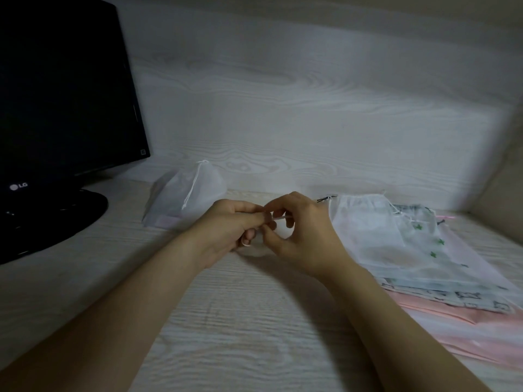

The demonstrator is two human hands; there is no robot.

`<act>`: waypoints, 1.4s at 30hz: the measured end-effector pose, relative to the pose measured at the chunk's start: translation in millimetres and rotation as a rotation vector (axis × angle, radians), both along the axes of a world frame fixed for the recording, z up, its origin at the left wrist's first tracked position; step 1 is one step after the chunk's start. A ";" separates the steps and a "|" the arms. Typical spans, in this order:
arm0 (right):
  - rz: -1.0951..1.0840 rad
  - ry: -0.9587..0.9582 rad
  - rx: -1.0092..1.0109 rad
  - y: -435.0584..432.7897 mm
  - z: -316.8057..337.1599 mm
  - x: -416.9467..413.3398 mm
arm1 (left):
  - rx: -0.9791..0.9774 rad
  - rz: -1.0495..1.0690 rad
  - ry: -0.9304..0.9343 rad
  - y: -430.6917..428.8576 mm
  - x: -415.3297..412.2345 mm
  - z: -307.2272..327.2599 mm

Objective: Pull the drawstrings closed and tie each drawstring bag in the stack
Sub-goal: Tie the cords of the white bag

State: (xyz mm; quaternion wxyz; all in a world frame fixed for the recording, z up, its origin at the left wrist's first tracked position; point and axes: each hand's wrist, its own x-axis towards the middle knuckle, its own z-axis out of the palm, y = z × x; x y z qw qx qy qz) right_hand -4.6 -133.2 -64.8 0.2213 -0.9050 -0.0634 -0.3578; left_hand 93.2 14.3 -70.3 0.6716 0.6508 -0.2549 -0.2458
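At the far left stands a black, glossy flat monitor (pixel 65 89) on a round black base (pixel 56 219), its screen dark. Just right of it, against the pale wood-grain wall (pixel 311 108), lies a white, sheer mesh pouch (pixel 186 193), puffed and gathered at the top, with a white cord hanging down its front.

In the middle, over the whitish wood-grain desk (pixel 240 321), the two hands meet. The left hand (pixel 226 230) has its fingers curled tight, thumb against forefinger, pinching a thin pale drawstring (pixel 278 219). The right hand (pixel 305 239) touches the left at the fingertips; its thumb and forefinger are bent round into a ring and pinch the same drawstring, while the other fingers are loosely curled. Below the hands a bit of soft, translucent white bag (pixel 253 251) shows on the desk; most of it is hidden.

At the right lies the flat stack of drawstring bags (pixel 396 244): a sheer white one on top, beneath it one with small green stars, then a grey printed one, and smooth pink ones at the bottom.
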 end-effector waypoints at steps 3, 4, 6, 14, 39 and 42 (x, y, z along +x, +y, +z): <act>-0.007 -0.008 -0.099 -5.5 -1.9 3.0 | 0.009 0.008 -0.015 1.1 0.5 1.0; -0.002 -0.006 -0.136 -7.1 -2.4 3.1 | 0.019 0.005 -0.034 0.5 0.0 1.4; -0.030 0.017 -0.236 -9.4 -4.5 4.4 | 0.057 -0.010 -0.074 -0.7 -1.9 2.8; -0.241 -0.012 -0.386 -5.5 -8.4 11.2 | 0.109 0.087 -0.167 -5.5 -8.2 -1.8; -0.108 0.116 0.083 -2.5 -12.5 10.4 | 0.161 0.449 -1.006 0.7 4.1 -8.2; -0.080 0.129 0.198 2.0 -10.8 9.3 | 0.149 0.446 -0.985 -0.9 2.6 -8.3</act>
